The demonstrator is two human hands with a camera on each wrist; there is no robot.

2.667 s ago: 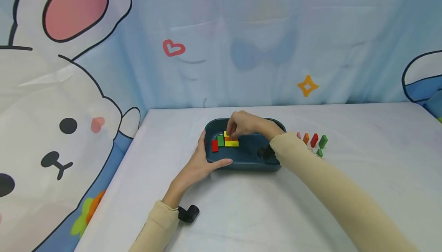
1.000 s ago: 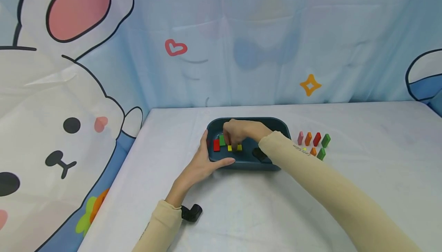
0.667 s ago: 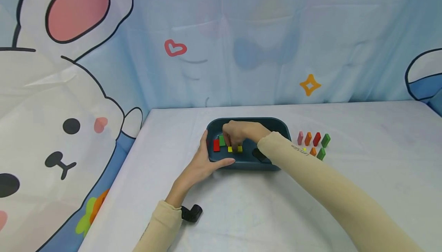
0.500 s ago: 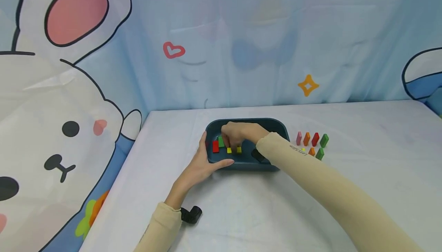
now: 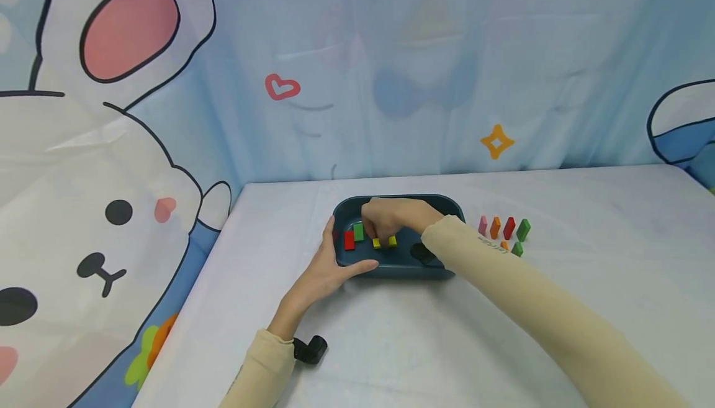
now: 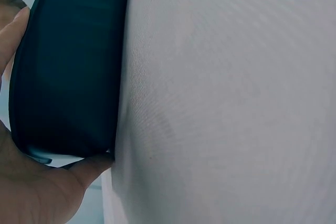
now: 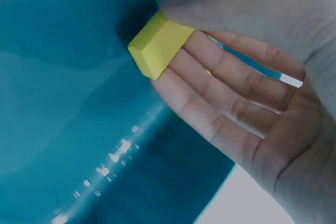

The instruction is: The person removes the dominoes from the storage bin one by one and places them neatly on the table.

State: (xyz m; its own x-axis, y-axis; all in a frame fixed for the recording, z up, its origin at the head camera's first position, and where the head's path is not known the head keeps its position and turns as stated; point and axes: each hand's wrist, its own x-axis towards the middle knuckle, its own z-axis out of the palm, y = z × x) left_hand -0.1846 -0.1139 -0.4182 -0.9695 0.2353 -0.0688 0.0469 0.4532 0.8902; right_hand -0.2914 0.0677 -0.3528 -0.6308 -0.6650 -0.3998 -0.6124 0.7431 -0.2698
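A dark teal tray sits on the white-covered table. My left hand grips its left end, fingers along the outer side and thumb along the front rim; the left wrist view shows the tray close up. Inside the tray, my right hand pinches a small yellow block between thumb and fingertips, low over the tray floor. The yellow block shows on both sides of the fingers in the head view. Left of it lie a red block and a green block. The right hand hides what lies behind it.
Right of the tray stand a pink block, an orange block, a red block and a green block. A smaller green block is in front, partly behind the right sleeve. A cartoon-print curtain hangs behind the table.
The right hand came down from the back of the yellow and orange blocks to the front yellow block, then shifted it slightly right. The left hand keeps its grip on the tray.
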